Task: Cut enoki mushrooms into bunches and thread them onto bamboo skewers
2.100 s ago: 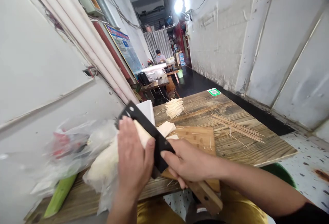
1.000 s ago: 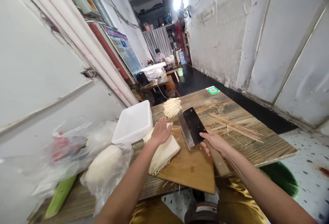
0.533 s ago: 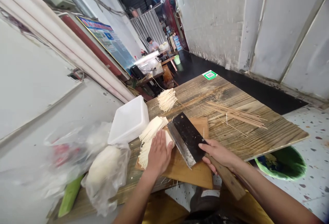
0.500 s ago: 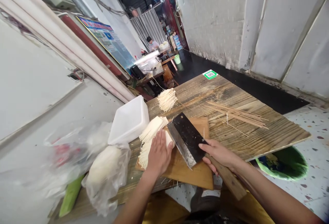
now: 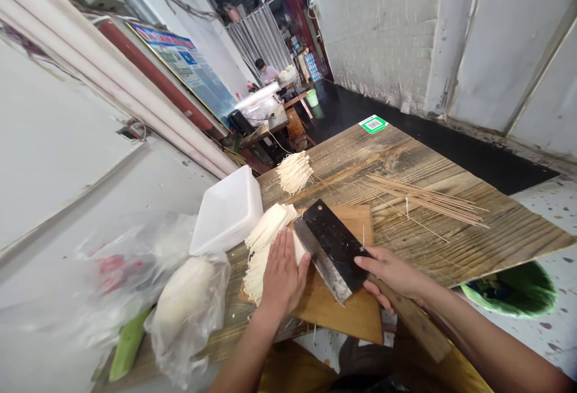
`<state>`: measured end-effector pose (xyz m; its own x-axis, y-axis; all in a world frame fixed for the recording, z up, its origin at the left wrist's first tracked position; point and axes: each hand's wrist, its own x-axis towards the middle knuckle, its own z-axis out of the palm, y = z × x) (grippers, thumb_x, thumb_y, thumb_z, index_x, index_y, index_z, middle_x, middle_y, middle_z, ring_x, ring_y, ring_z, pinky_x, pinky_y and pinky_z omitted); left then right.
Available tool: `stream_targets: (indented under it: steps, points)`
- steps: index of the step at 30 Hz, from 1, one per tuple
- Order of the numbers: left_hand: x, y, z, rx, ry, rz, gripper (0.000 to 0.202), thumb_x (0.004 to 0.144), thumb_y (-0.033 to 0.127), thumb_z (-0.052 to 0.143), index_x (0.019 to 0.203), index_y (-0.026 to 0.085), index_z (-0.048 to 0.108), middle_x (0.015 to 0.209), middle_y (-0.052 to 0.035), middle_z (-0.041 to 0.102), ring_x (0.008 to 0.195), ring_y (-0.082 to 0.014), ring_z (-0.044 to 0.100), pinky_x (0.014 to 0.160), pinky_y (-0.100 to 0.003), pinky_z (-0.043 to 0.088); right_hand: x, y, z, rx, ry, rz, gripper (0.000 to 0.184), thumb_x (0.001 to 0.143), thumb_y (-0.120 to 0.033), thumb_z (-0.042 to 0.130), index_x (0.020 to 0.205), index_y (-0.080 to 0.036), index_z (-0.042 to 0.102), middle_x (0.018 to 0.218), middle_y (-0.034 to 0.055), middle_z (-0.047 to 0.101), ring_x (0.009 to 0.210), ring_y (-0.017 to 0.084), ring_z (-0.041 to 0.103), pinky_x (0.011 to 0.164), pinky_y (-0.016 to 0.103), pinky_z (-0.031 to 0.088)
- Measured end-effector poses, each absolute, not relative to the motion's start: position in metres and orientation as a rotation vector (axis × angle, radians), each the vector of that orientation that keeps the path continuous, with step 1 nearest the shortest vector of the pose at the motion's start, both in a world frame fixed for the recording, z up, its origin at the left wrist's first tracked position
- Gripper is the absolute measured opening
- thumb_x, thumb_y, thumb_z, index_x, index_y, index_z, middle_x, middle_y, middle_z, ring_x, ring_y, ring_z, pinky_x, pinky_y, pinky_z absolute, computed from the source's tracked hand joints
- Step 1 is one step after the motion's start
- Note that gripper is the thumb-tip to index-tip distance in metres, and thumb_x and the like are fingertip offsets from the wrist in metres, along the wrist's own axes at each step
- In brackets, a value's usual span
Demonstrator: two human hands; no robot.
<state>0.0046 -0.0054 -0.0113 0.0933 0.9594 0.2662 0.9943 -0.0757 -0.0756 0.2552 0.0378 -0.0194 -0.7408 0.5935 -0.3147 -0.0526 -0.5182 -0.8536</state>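
Observation:
My right hand (image 5: 392,270) grips a cleaver (image 5: 331,246) with a dark blade and wooden handle. Its blade lies slanted over the wooden cutting board (image 5: 333,315), with the edge beside my left hand (image 5: 285,267). That left hand rests flat, fingers stretched out, on a pale sheet of what looks like dough or tofu skin (image 5: 298,247). Thin cut strips (image 5: 255,273) and more pale folded layers (image 5: 270,225) lie at the board's left side, partly hidden under my left hand.
A white plastic tub (image 5: 228,210) stands left of the board. Beyond lies a bundle of pale strips (image 5: 294,172); thin wooden skewers (image 5: 433,201) lie at right. A plastic bag with a pale lump (image 5: 184,297) sits near left, a green bin (image 5: 518,297) below right. A person (image 5: 268,73) sits far back.
The view has shifted slightly, so the table's right side sits farther right. The cleaver and my right hand appear a little lower and to the right; my left hand stays on the sheet.

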Motion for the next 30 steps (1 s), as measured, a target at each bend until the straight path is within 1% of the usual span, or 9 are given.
stream_targets:
  steps: [9,16,22,30]
  points:
    - [0.006,-0.006,-0.013,-2.126,-1.928,-0.200,0.064,0.097,0.041,0.028,0.149,0.009,0.008,0.151,-0.0205,0.031,0.141,-0.0261,0.024,0.113,-0.050,0.028,0.256,0.035,-0.018,-0.814,-1.270,2.284,0.027,0.085,-0.047,0.048,0.079,-0.021,0.041,0.047,-0.0098,0.049,0.028,0.007,0.044,0.029,0.015,0.035]
    - [0.004,-0.006,-0.015,-2.140,-1.956,-0.234,0.063,0.096,0.042,0.028,0.149,0.013,0.011,0.150,-0.0181,0.032,0.141,-0.0260,0.025,0.114,-0.049,0.028,0.257,0.031,-0.017,-0.809,-1.249,2.300,0.028,0.084,-0.048,0.049,0.082,-0.022,0.039,0.047,-0.0105,0.049,0.026,0.007,0.042,0.027,0.016,0.034]
    - [0.003,-0.006,-0.015,-2.143,-1.949,-0.254,0.062,0.097,0.041,0.028,0.150,0.014,0.009,0.151,-0.0171,0.032,0.141,-0.0253,0.025,0.114,-0.050,0.028,0.257,0.030,-0.020,-0.810,-1.230,2.302,0.026,0.086,-0.046,0.046,0.079,-0.022,0.040,0.048,-0.0098,0.050,0.026,0.006,0.041,0.027,0.016,0.033]
    - [0.005,-0.007,-0.014,-2.134,-1.922,-0.230,0.063,0.097,0.039,0.029,0.149,0.011,0.009,0.150,-0.0195,0.032,0.141,-0.0259,0.024,0.114,-0.049,0.028,0.259,0.027,-0.021,-0.814,-1.210,2.301,0.024,0.087,-0.043,0.045,0.078,-0.021,0.041,0.048,-0.0094,0.050,0.026,0.007,0.042,0.027,0.015,0.033]
